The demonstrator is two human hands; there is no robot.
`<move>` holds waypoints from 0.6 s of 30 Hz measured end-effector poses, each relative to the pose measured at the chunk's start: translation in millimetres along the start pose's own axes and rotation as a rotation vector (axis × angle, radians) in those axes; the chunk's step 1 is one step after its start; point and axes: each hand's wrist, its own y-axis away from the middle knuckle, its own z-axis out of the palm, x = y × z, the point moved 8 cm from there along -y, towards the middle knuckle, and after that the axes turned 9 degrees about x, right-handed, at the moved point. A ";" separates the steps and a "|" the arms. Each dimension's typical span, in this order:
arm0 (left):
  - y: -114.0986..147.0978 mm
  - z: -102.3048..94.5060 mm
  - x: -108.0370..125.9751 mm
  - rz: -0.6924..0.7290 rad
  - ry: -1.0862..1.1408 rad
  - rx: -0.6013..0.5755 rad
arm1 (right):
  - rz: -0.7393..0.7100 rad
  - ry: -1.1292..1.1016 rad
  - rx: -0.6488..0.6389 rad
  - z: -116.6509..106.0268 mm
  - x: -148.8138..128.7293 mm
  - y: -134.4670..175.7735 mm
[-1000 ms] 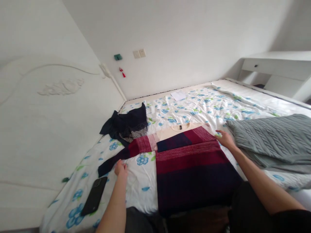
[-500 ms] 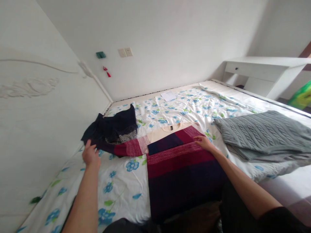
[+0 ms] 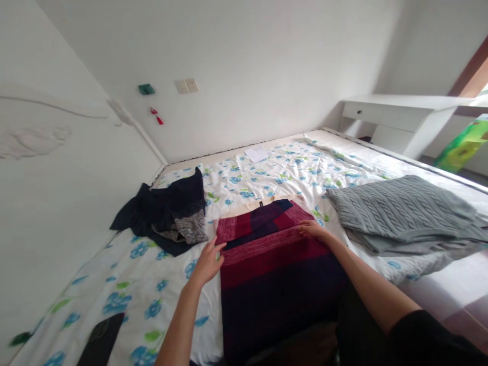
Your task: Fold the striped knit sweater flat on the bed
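Observation:
A striped sweater (image 3: 274, 274) in cream, pink, red and dark navy lies on the bed, its neckline and label at the far end. Both sleeves are folded inward across its chest, one overlapping the other. My left hand (image 3: 209, 262) is at the sweater's left edge beside the sleeve fold, fingers apart and fingertips against the knit. On the right side of the chest rests my right hand (image 3: 312, 230), its fingers stretched out over the folded sleeve. The sweater's lower end runs into shadow near my lap.
A rumpled dark garment (image 3: 171, 203) with a grey speckled part lies to the left. Folded grey cable-knit clothing (image 3: 404, 208) sits at right. On the floral sheet (image 3: 152, 284) are a black phone (image 3: 101, 338) and white paper (image 3: 256, 154). A white desk (image 3: 389, 114) stands beyond.
My left hand has brought the left sleeve from over the dark garment rightward, folding it across the chest. The right hand stays on the sweater. The view has shifted slightly, showing the phone.

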 end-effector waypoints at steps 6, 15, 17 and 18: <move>-12.9 42.3 -38.2 -0.071 -0.170 -0.173 | 0.104 -0.277 0.003 26.9 -3.9 -24.4; -31.5 80.8 -49.1 -0.225 -0.009 -0.259 | 0.168 -0.509 0.148 52.2 -28.4 -88.4; -29.4 85.9 -48.4 -0.231 0.011 -0.278 | 0.191 -0.534 0.203 56.5 -32.1 -95.1; -28.7 87.6 -48.8 -0.239 0.004 -0.288 | 0.197 -0.549 0.218 57.9 -34.4 -96.7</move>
